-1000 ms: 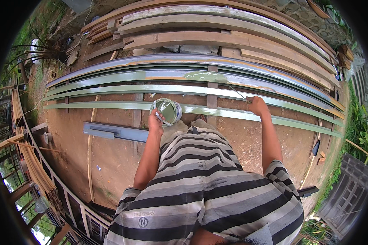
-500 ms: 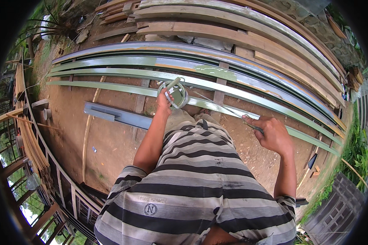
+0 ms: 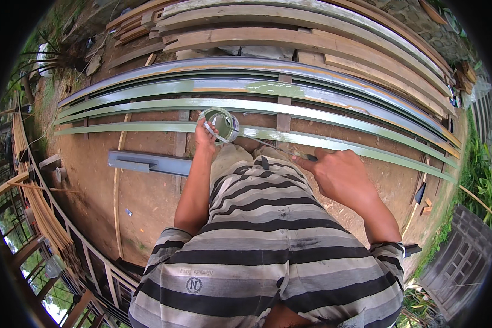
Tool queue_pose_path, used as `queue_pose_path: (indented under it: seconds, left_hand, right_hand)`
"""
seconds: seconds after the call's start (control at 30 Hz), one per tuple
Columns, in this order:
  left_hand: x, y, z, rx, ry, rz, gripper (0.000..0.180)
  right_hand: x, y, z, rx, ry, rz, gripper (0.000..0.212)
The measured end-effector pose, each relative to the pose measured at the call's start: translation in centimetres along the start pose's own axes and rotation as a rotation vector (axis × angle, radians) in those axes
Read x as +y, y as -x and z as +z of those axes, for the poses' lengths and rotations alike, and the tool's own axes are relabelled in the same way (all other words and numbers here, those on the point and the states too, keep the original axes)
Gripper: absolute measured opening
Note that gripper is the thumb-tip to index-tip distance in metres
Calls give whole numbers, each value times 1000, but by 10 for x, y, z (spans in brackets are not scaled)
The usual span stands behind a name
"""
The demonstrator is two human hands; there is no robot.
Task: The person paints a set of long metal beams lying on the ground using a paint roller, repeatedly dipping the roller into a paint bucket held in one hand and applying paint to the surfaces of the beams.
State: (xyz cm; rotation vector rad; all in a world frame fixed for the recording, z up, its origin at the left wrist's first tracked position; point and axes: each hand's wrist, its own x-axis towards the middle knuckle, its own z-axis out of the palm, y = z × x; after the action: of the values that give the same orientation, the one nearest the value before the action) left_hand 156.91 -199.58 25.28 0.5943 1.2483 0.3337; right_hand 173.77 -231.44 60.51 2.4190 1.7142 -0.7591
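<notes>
My left hand [image 3: 205, 134] is closed on the side of a round paint can [image 3: 235, 127], whose inside is coated in green paint. The can is tilted and held over the nearest green-painted beams. My right hand [image 3: 341, 176] is closed around the handle of a paint roller [image 3: 306, 157]. The roller's thin metal rod slants leftward to the right side of the can; its head is hidden from view. Just beyond the can runs a long metal beam [image 3: 147, 109] with wet, shiny green paint. The nearest green beam [image 3: 355, 151] passes behind the can and my legs.
Farther off lie partly painted grey beams [image 3: 333, 97] with orange edges, then stacked wooden planks [image 3: 246, 38]. A short grey metal channel [image 3: 147, 162] rests on the dirt to the left. Timber crosspieces [image 3: 285, 109] support the beams. A fence-like railing [image 3: 71, 227] curves along the left.
My right hand has moved left toward the can, bringing the roller with it. The roller's green head, visible above the can before, is out of sight now.
</notes>
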Motion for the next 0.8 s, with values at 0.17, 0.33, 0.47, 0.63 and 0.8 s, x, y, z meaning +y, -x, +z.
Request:
queue_pose_path:
  seconds: [0.17, 0.33, 0.47, 0.63, 0.8]
  left_hand:
    - [-3, 13, 11, -21, -37, -6, 29]
    - [-19, 9, 0, -43, -51, -12, 36]
    - [-32, 5, -4, -46, -61, -22, 36]
    - [-45, 3, -12, -53, -28, -14, 37]
    - [-44, -1, 0, -57, -65, -52, 37]
  right_hand:
    - [-21, -53, 32, 7, -60, -82, 28]
    - [-42, -106, 64, 68, -141, -103, 19]
    - [-50, -126, 74, 11, -155, -65, 18]
    - [-42, -117, 78, -15, -201, -40, 17]
    - [-38, -82, 58, -38, -188, -18, 18]
